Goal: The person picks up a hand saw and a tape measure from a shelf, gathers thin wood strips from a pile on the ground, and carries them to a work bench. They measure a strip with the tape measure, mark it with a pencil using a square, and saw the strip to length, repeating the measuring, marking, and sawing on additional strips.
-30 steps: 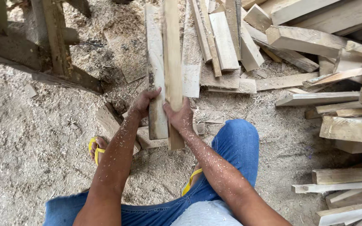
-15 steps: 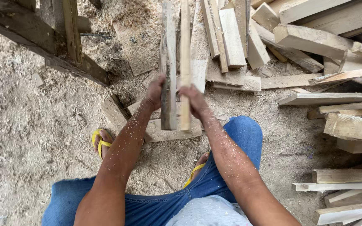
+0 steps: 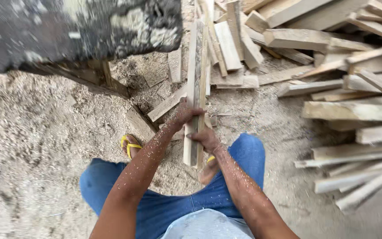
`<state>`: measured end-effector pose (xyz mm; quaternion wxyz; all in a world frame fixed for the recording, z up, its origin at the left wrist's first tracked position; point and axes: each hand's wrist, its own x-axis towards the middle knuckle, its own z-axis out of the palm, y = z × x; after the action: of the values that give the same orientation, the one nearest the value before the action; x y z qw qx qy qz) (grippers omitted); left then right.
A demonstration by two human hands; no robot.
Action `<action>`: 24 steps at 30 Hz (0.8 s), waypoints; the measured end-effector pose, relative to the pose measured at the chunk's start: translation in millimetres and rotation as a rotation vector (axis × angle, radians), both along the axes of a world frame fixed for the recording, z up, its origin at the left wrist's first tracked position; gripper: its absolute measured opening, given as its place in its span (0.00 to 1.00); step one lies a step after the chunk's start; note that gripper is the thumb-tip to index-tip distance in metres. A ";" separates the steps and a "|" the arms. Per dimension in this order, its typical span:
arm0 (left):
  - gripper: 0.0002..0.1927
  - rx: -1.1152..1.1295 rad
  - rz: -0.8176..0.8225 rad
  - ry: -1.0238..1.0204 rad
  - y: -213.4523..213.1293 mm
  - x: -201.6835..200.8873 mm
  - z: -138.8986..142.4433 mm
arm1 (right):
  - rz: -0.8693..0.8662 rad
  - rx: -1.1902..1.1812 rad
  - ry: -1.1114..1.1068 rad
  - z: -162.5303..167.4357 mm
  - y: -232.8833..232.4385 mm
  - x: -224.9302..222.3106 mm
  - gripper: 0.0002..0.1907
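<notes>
Both of my hands hold a bundle of long pale wooden planks (image 3: 196, 84), turned on edge and pointing away from me. My left hand (image 3: 185, 114) wraps the bundle from the left, a little farther up. My right hand (image 3: 205, 138) grips it from the right near the closer end. The planks are lifted off the sawdust floor above my knees. Sawdust speckles both forearms. I wear blue jeans and yellow flip-flops (image 3: 129, 145).
A heap of rough planks and offcuts (image 3: 345, 102) fills the right side and the far middle. A dark, sawdust-caked wooden bench or table (image 3: 80, 31) looms at the top left. Loose boards (image 3: 166, 104) lie on the sawdust floor (image 3: 36, 146).
The planks went from lying flat in my hands to standing on edge and have been lifted closer to me. My view has shifted so the dark bench now fills the top left.
</notes>
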<state>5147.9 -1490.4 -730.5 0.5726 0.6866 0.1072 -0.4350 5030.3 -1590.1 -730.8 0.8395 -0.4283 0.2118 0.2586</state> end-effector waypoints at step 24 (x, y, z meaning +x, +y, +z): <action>0.50 -0.026 0.169 -0.452 97.4 -45.5 459.2 | 0.519 -0.595 -0.193 384.6 22.1 -15.5 0.37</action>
<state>5102.4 -1393.0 -271.3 0.6253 0.7475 0.0276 -0.2222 5014.8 -1568.1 -346.2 0.6017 -0.7142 0.0824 0.3479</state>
